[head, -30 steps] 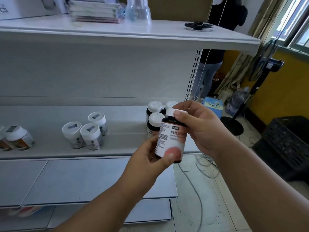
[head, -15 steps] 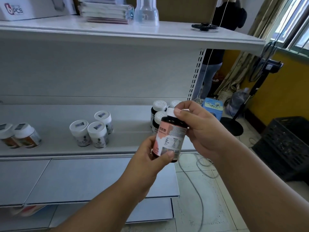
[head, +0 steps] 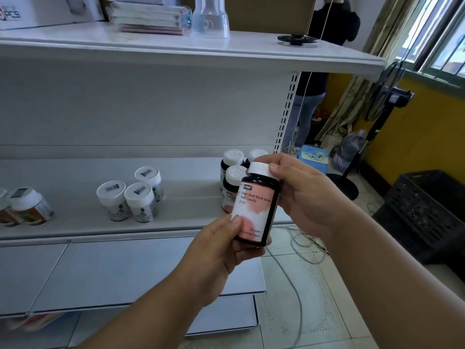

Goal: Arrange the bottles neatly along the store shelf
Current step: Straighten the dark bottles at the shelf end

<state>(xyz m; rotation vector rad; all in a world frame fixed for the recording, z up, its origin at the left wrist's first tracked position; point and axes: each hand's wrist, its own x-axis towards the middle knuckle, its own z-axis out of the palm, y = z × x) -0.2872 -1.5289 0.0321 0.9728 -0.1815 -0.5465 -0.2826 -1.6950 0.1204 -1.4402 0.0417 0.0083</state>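
Observation:
A dark bottle (head: 255,207) with a white cap and a pink-and-white label is held in front of the middle shelf (head: 75,222). My left hand (head: 221,253) grips its base from below, thumb on the label. My right hand (head: 302,195) pinches the cap and neck from the right. Behind it, three matching dark bottles (head: 232,182) stand upright at the shelf's right end. Three white jars (head: 133,195) cluster mid-shelf. Two orange-labelled jars (head: 27,206) stand at the left edge.
The top shelf (head: 226,49) carries a white box (head: 37,11), stacked books (head: 148,15) and a clear plastic piece (head: 211,17). A lower shelf (head: 125,273) juts out below. On the right stand a person (head: 312,96), a fan (head: 382,102) and a black crate (head: 427,212); cables lie on the floor.
The bottle has been turned in my hands, so its front label with printed text now faces me. Both hands keep their hold on it.

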